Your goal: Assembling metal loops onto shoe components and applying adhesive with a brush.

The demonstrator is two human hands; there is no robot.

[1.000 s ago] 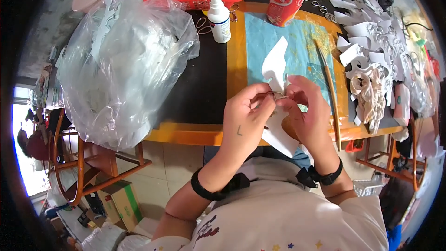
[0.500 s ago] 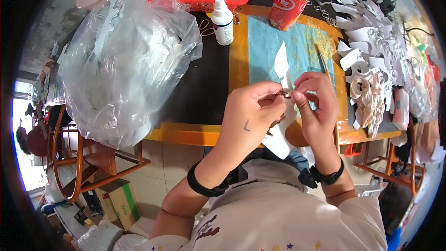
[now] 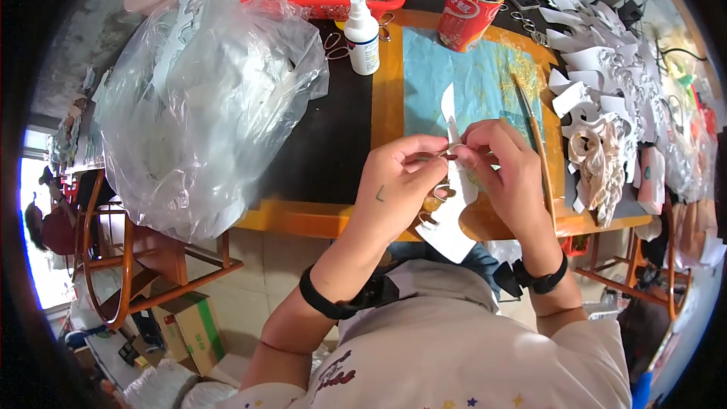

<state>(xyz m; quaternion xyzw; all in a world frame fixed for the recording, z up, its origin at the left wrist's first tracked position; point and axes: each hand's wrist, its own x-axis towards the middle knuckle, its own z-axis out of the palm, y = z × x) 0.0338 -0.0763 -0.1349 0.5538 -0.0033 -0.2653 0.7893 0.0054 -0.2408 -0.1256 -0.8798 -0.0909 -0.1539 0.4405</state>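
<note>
The left hand (image 3: 401, 182) and right hand (image 3: 509, 174) have fingertips closed on the white piece (image 3: 453, 220), pinching its narrow part above the near edge of the bench (image 3: 322, 136). A metal ring (image 3: 441, 192) shows just below the left fingertips. Beyond stand a bottle (image 3: 362, 45) and red can (image 3: 466, 19).

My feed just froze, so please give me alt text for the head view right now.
Two bare hands, left and right, hold a white cut-out piece between them at a table's near edge. Beyond are a blue sheet, red tin and white bottle; a large clear plastic bag is at left, piled white pieces at right.
</note>
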